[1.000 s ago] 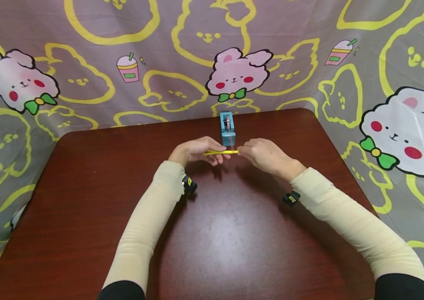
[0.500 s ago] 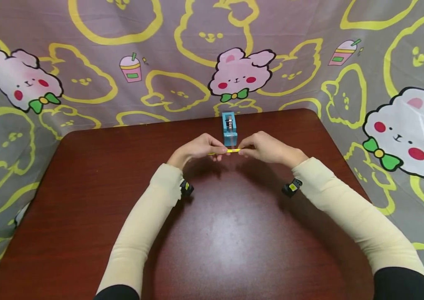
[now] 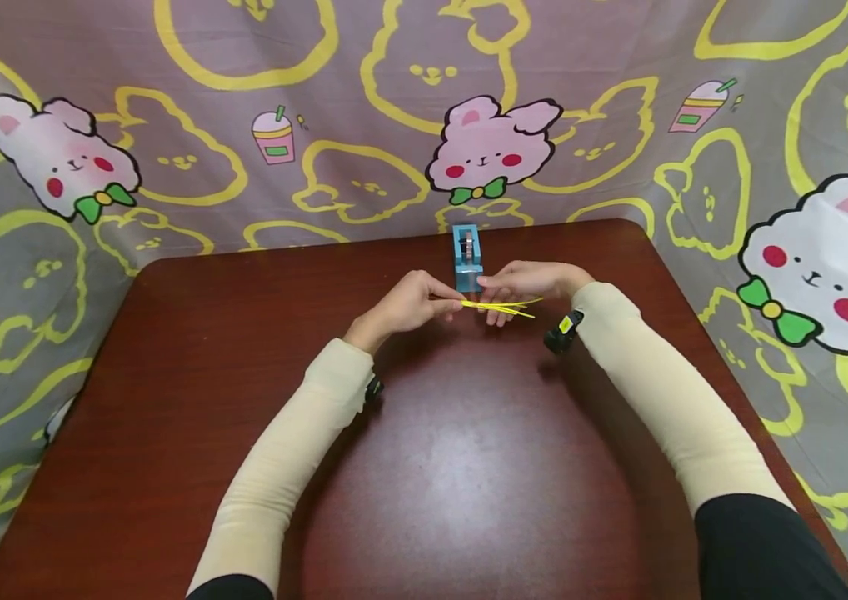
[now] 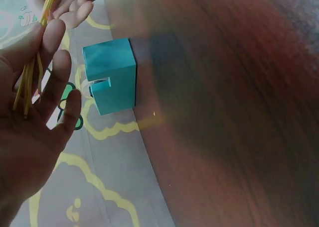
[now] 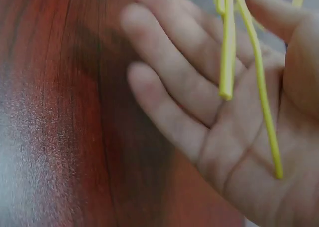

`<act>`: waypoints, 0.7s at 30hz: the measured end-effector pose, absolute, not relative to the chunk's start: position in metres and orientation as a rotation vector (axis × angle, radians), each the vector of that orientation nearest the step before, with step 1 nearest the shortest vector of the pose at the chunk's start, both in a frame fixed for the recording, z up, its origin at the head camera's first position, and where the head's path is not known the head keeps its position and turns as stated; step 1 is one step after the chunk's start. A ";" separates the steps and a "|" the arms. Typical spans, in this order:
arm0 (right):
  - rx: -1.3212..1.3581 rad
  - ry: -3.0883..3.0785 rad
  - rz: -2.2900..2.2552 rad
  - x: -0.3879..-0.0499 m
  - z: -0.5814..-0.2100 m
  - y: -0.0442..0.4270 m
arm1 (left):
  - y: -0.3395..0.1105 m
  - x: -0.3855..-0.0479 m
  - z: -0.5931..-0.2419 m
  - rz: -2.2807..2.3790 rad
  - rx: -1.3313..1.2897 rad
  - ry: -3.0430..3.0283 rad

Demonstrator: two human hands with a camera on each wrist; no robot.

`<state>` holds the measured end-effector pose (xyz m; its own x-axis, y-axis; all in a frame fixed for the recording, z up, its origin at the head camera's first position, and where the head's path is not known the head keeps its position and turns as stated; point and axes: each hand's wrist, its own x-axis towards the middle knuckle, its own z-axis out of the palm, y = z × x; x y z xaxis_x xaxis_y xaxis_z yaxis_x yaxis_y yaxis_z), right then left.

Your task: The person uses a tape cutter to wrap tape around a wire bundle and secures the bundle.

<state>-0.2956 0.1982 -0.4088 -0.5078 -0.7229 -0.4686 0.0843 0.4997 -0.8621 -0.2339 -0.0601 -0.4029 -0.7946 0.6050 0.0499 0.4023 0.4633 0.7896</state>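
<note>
My left hand (image 3: 409, 308) pinches a small bundle of thin yellow wires (image 3: 495, 307) between thumb and index finger, above the far part of the table. In the left wrist view the wires' loose ends fan out over the left palm, whose other fingers are extended. Their opposite ends spread across my right hand (image 3: 527, 282). The right wrist view shows the right palm (image 5: 239, 152) turned up, fingers loosely extended and the wire ends lying in front of it. Just behind the hands stands a blue tape dispenser (image 3: 467, 279), its blue body (image 4: 112, 62) also visible in the left wrist view.
A dark reddish-brown wooden table (image 3: 424, 467) lies under both hands. A patterned cloth (image 3: 364, 108) with yellow outlines and bunny faces hangs behind the table and at both sides. Black wrist cameras (image 3: 562, 333) are strapped to the forearms.
The right hand has stopped pinching the wires' right end and spread open beneath them. The wires now extend and fan out to the right, with the left hand gripping nearer their middle.
</note>
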 end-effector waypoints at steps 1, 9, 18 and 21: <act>-0.519 1.781 -1.114 -0.297 -0.412 0.198 | -0.059 -0.233 -0.403 1.213 0.884 2.505; -0.483 1.522 -1.167 -0.300 -0.419 0.202 | -0.059 -0.232 -0.403 1.103 0.916 2.601; -0.636 1.512 -1.092 -0.298 -0.405 0.202 | -0.060 -0.230 -0.403 1.054 0.912 2.652; -0.680 1.607 -1.035 -0.294 -0.395 0.200 | -0.061 -0.230 -0.404 1.058 0.904 2.638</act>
